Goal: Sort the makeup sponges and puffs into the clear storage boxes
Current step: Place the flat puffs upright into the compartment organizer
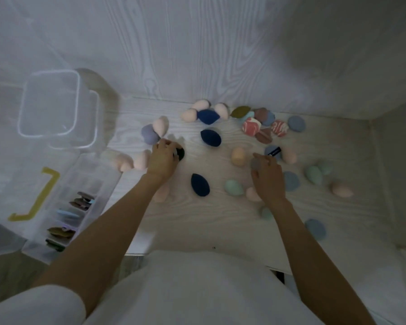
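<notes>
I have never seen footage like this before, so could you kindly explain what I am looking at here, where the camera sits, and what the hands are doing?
There is no machine here: a person is working with two bare hands. The one picture comes from a wide-angle camera worn on the head, looking down over the arms.

On the pale wood-grain table lie many loose makeup sponges: navy ones such as this navy sponge, plus pink, green, blue and marbled red ones. On the left stand clear storage boxes: an empty square box and a divided box already holding some flat puffs.

The left hand curls its fingers on a dark sponge. The right hand reaches among the sponges and seems to pinch a small grey piece, though blur makes that uncertain.
</notes>
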{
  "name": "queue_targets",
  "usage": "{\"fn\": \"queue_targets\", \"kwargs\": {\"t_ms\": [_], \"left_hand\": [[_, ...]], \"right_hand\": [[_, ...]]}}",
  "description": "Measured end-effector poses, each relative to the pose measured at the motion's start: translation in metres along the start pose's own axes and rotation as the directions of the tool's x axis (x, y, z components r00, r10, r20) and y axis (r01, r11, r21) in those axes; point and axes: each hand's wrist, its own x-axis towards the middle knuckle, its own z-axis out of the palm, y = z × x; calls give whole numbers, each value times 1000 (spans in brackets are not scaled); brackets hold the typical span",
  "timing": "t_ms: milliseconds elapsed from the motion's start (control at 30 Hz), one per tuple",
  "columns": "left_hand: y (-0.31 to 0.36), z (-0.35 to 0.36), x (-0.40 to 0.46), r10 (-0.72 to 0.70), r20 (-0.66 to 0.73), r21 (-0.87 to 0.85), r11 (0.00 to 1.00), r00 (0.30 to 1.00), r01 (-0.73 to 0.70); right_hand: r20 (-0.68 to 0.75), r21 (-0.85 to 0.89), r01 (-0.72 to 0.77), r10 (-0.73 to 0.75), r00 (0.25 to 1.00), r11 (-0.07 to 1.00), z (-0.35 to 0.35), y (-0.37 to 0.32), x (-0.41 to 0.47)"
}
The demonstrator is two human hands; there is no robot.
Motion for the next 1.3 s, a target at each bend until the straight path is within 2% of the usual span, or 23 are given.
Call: {"fn": "queue_targets", "kwargs": {"t_ms": [133,200,333,433,533,600,700,833,967,1067,1167,1300], "left_hand": [[1,0,6,-56,20,-17,998,998,56],[2,0,9,-106,40,-18,994,994,106],[1,-6,7,-147,43,-131,980,988,151],[4,-16,-8,-38,0,-165,986,999,37],[3,-27,-38,46,-67,-210,976,997,-59],[-3,-38,-67,42,-135,-266,961,990,-77],[-13,-50,-111,-47,-212,-379,925,976,-38],[-46,-69,-170,-214,-346,-435,899,914,45],[-79,-91,-221,-392,-460,-479,865,796,149],[-111,-104,-257,-449,-511,-450,866,733,217],[-143,-115,-282,-349,-531,-293,931,772,219],[-175,-126,-285,-110,-398,-43,994,911,102]], "right_hand": [[88,-117,-67,77,993,991,4,11,19],[125,-99,-69,81,989,993,3,14,23],[80,26,-36,34,996,999,-6,8,20],[-67,116,44,-36,997,992,-17,-10,4],[-164,354,119,-64,984,928,-26,-42,-20],[-130,452,158,-110,985,878,-24,-71,-35],[-10,492,192,-215,977,849,-13,-110,-50],[172,493,247,-372,912,834,15,-161,-72],[246,481,360,-517,820,800,36,-203,-92],[270,472,408,-568,777,782,51,-229,-106],[269,471,418,-578,770,777,64,-247,-116],[277,486,384,-555,785,785,73,-262,-125]]}}
